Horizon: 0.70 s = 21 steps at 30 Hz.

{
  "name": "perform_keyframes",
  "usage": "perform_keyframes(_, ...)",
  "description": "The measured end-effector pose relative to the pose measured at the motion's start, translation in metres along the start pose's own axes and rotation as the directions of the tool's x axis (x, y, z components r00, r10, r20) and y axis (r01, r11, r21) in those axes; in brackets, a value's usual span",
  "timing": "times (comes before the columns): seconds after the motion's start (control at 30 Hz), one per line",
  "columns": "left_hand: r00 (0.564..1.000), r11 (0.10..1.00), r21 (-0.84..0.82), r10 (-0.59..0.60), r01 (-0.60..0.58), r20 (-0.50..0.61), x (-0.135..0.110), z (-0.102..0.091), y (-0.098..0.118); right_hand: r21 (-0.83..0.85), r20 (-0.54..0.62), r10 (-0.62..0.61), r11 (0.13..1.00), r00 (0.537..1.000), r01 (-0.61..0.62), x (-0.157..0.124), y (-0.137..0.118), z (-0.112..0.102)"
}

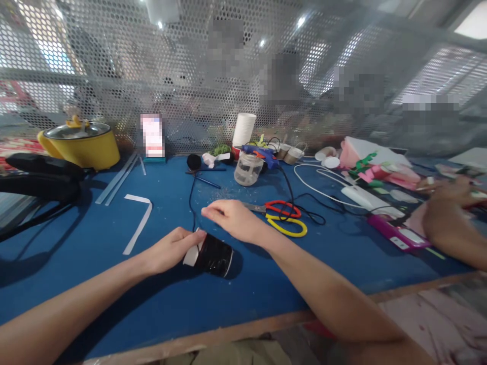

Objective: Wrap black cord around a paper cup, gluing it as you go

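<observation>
Mesh wall (190, 101): perforated metal right across the back, lights glinting off it.
Blue table (266, 289): busy below that wall, supplies crowding its far side.
Neighbour's arm (452, 213): in at the right edge, beyond a purple object (384, 230).
Yellow pot (101, 149): far left, clear lid on top.
Left hand (171, 248): on the work — thumb pressed over the pale end, the other fingers largely hidden behind.
Right hand (232, 218): raised just beyond, thumb and fingertips drawn together; whether anything fine is pinched there, I cannot tell.
Scissors (267, 207): lying by the right wrist, handles red and yellow.
Black-wrapped cylinder (215, 256): here's the key spot, front and centre! Long axis left to right, dark end tipped slightly towards the person; it lies below the right fingertips, left hand nearer, already touching.
Black ball (194, 161): back at the far side.
Black cord (190, 200): down from ball to cylinder — passing just left of those right fingertips.
</observation>
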<state>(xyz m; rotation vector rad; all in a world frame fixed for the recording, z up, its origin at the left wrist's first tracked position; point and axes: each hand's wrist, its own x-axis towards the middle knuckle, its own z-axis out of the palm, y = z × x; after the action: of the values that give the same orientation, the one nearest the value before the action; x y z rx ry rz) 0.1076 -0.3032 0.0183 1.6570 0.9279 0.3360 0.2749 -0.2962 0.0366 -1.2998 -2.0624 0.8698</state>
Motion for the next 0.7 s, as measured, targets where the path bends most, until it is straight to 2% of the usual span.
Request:
perform_keyframes(0.07,0.999,1.000,-0.016,-0.019,0.019,-0.030,-0.001,-0.001,0.003,-0.048,-0.167,0.030,0.998,0.985,-0.038,0.000,0.003,-0.020)
perform_keyframes(0.13,0.997,0.999,0.010,-0.035,0.036,-0.067,-0.002,-0.003,0.004,-0.018,-0.376,0.046,0.998,0.926,-0.057,0.002,0.008,-0.048)
perform_keyframes(0.17,0.994,0.999,0.040,-0.030,0.034,-0.101,-0.003,-0.005,0.004,-0.037,-0.503,0.040,0.997,0.863,-0.068,0.003,0.012,-0.064)
perform_keyframes(0.2,0.990,0.997,0.074,-0.018,0.029,-0.139,-0.003,-0.005,0.003,-0.074,-0.650,0.029,0.992,0.760,-0.101,0.006,0.016,-0.080)
perform_keyframes(0.23,0.983,0.994,0.113,0.012,0.009,-0.185,-0.003,-0.006,0.003,-0.063,-0.727,0.071,0.984,0.683,-0.169,0.010,0.022,-0.094)
perform_keyframes(0.27,0.975,0.989,0.148,0.045,-0.013,-0.217,-0.003,-0.007,0.003,0.016,-0.749,0.180,0.967,0.638,-0.254,0.014,0.029,-0.107)
perform_keyframes(0.3,0.970,0.983,0.181,0.071,-0.028,-0.233,-0.003,-0.007,0.003,0.060,-0.731,0.246,0.952,0.637,-0.300,0.019,0.037,-0.118)
perform_keyframes(0.37,0.964,0.968,0.245,0.111,-0.050,-0.242,-0.003,-0.007,0.004,0.144,-0.641,0.368,0.920,0.674,-0.365,0.031,0.052,-0.132)
perform_keyframes(0.47,0.957,0.931,0.347,0.197,-0.114,-0.212,-0.005,-0.008,0.005,0.267,-0.451,0.511,0.860,0.732,-0.436,0.045,0.068,-0.135)
perform_keyframes(0.57,0.941,0.874,0.436,0.305,-0.215,-0.146,-0.007,-0.009,0.005,0.333,-0.341,0.569,0.817,0.748,-0.470,0.052,0.074,-0.131)
perform_keyframes(0.7,0.931,0.853,0.462,0.339,-0.244,-0.134,-0.007,-0.010,0.002,0.352,-0.357,0.553,0.826,0.753,-0.440,0.053,0.077,-0.123)
